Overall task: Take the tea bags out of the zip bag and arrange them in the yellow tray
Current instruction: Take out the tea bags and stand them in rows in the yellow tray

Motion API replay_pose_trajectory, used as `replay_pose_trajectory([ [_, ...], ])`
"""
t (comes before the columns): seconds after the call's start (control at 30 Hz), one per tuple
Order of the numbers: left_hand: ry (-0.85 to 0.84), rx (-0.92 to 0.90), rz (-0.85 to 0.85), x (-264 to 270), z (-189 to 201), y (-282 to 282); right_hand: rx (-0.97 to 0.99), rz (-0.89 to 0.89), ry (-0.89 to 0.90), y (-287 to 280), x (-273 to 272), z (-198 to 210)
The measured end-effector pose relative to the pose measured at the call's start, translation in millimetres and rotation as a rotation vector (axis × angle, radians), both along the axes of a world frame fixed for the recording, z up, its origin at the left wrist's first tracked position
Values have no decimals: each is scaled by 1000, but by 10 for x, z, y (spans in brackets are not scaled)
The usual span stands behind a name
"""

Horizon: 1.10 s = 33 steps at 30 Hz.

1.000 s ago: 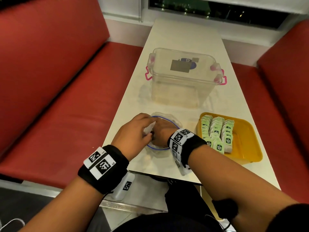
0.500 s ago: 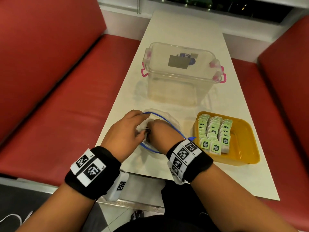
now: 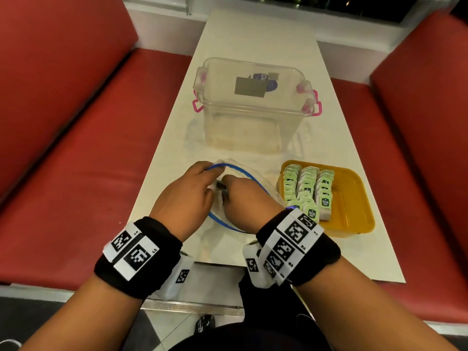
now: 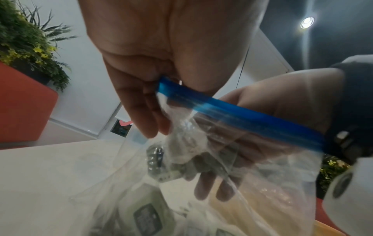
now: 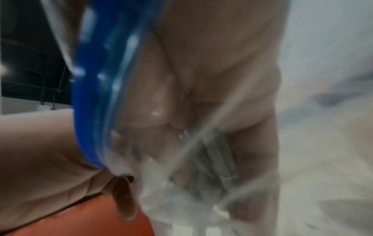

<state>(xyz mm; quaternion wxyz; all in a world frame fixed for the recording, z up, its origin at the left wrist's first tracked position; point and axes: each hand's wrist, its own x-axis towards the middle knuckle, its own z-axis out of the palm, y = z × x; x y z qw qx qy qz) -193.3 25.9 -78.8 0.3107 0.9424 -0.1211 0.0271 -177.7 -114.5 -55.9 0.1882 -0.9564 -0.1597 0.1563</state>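
Hands meet over the zip bag [image 3: 249, 183], which sits on the white table [image 3: 258, 34] near its front edge, its blue zip rim held open in a wide loop. The left hand [image 3: 186, 198] pinches that blue rim [image 4: 238, 111] at about nine o'clock on the loop, thumb and fingers pressed together on the plastic, and holds the mouth up. The right hand [image 3: 249, 198] is plunged into the bag to the wrist; through the clear film in the left wrist view, its fingers [image 4: 210, 186] curl around a small clutch of tea bags [image 4: 161, 164], gripping them inside the bag. More tea bags lie loose at the bottom of the bag [image 4: 148, 217]. The right wrist view is blurred, but it shows the blue rim [image 5: 95, 95] running past the palm and a bundle of flat packets [image 5: 214, 158] held under the fingers. At three o'clock from the bag, just beside it, stands the yellow tray [image 3: 354, 198], with pale green tea bags [image 3: 307, 191] set on edge in three close rows along its left half. At twelve o'clock from the hands, further up the table, rests a clear lidded box [image 3: 253, 102] with pink clasps. Red benches [image 3: 76, 122] flank the table at both sides. Black wristbands with square printed markers wrap both wrists [image 3: 136, 254].
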Motion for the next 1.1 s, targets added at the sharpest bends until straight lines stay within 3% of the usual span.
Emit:
replay_pose_trajectory([
  [0.23,-12,-97,11,90,1,85,-60,81,-204,30,-61,202],
  [0.43,20,-144,67,131,5,144,39,11,-207,-23,-48,431],
  [0.6,25,-146,84,112,-3,168,512,-172,31,-221,70,469],
  [0.77,-113,-106,110,85,51,135,951,-302,294,-436,65,550],
  [0.97,-298,-480,115,151,357,-115,1157,-317,361,-558,133,583],
  [1.1,-122,-760,84,270,459,-354,1294,-312,416,-547,159,661],
])
